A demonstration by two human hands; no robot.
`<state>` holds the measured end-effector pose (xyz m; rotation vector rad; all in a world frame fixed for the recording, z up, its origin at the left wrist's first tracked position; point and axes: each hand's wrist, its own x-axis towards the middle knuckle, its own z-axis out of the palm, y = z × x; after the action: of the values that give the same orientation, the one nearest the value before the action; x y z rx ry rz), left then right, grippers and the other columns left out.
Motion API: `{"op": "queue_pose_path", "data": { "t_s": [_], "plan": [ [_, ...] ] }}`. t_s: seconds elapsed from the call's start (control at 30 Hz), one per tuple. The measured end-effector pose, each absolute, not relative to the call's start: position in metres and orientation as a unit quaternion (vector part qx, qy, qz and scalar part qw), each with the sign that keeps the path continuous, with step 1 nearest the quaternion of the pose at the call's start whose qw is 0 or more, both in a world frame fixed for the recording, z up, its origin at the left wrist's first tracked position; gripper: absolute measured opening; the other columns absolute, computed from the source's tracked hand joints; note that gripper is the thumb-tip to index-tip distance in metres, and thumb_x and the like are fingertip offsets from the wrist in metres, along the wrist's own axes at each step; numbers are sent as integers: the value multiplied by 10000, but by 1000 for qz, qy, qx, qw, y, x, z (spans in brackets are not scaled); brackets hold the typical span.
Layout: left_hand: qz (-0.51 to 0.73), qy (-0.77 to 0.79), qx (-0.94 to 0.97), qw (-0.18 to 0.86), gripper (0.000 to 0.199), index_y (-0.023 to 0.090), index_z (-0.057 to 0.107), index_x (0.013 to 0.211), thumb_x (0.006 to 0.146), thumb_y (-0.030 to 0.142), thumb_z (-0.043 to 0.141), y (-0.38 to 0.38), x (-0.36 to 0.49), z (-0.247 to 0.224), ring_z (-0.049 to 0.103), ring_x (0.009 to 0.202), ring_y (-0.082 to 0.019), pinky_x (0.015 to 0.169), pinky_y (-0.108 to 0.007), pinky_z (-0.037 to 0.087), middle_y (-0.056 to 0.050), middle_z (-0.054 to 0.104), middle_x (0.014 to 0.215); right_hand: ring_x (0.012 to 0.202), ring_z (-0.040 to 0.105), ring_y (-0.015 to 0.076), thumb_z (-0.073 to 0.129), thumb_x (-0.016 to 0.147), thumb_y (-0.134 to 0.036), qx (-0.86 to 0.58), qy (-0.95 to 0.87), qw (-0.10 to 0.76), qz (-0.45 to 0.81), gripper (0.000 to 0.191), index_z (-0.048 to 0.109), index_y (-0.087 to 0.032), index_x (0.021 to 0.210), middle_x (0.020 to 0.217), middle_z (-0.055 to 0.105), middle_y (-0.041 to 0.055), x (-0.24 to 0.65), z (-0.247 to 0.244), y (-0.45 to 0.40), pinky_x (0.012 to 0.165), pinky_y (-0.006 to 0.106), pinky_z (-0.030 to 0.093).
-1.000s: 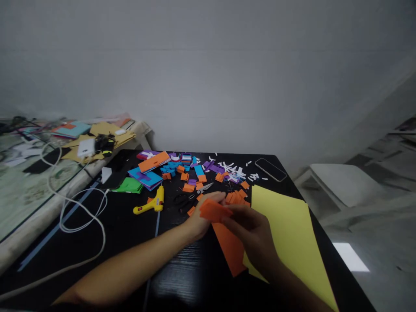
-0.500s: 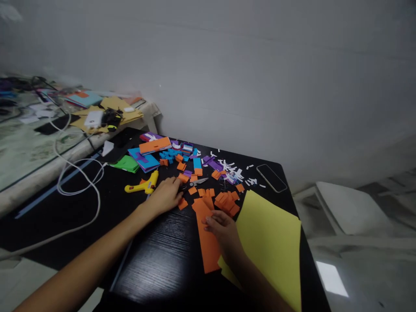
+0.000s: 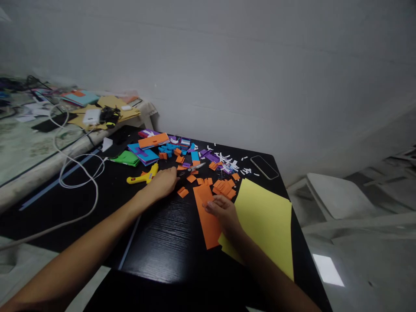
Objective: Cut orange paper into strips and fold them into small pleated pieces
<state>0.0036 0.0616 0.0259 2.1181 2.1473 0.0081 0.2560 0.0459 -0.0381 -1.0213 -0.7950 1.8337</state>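
My left hand (image 3: 165, 181) is closed on the handles of the scissors (image 3: 196, 167), whose blades point right over small orange paper pieces. Between the thumb and fingers of my right hand (image 3: 224, 211) is a long orange paper strip (image 3: 208, 223), lying slanted over the black table. Beside my left hand rests a yellow glue gun (image 3: 143, 177). Small folded orange pieces (image 3: 225, 187) lie just beyond the strip. Large yellow paper sheets (image 3: 264, 221) lie under and to the right of my right forearm.
A phone (image 3: 264, 167) lies near the table's right edge (image 3: 305, 247). White scraps (image 3: 227, 161), blue pieces (image 3: 169, 149), folded colored papers (image 3: 153, 140) and green paper (image 3: 126, 158) cover the back. A white cable (image 3: 96, 190) loops at left. A white stool (image 3: 338, 195) stands right.
My left hand has taken hold of the scissors and lifted them slightly. My right hand still holds the orange strip, now turned a little. The whole view has shifted slightly.
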Motion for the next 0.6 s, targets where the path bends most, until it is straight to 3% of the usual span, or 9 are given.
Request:
{"op": "queue_pose_path", "data": {
  "t_s": [0.13,0.27,0.4,0.6],
  "plan": [
    [138,711,676,132,269,163,566,1135,1005,376,467,41,-5,32,691,938,-295,784,-370,493,-136,714,1046,715,781,249,1014,454,-363,-410,-300,437,742,517,680,-181,804,650,726,-1,257,-32,46,686,339,623],
    [265,664,648,261,390,193,588,970,909,578,572,24,-8,26,606,735,-204,643,-297,458,-24,654,858,693,783,231,1011,480,-334,-405,-276,451,746,501,660,-188,807,663,725,-17,258,-26,45,655,307,618],
    [257,622,651,350,414,183,617,888,877,596,628,10,-3,21,567,741,-175,656,-268,430,-2,619,820,699,784,226,1011,481,-324,-414,-267,454,742,507,665,-190,826,696,736,-13,259,-23,44,663,301,621],
    [219,624,684,308,423,200,548,866,848,610,652,-20,1,32,566,750,-182,676,-276,448,4,588,844,710,778,201,995,526,-323,-410,-283,455,738,456,679,-184,822,713,747,-10,260,-25,44,698,288,619]
  ]
}}
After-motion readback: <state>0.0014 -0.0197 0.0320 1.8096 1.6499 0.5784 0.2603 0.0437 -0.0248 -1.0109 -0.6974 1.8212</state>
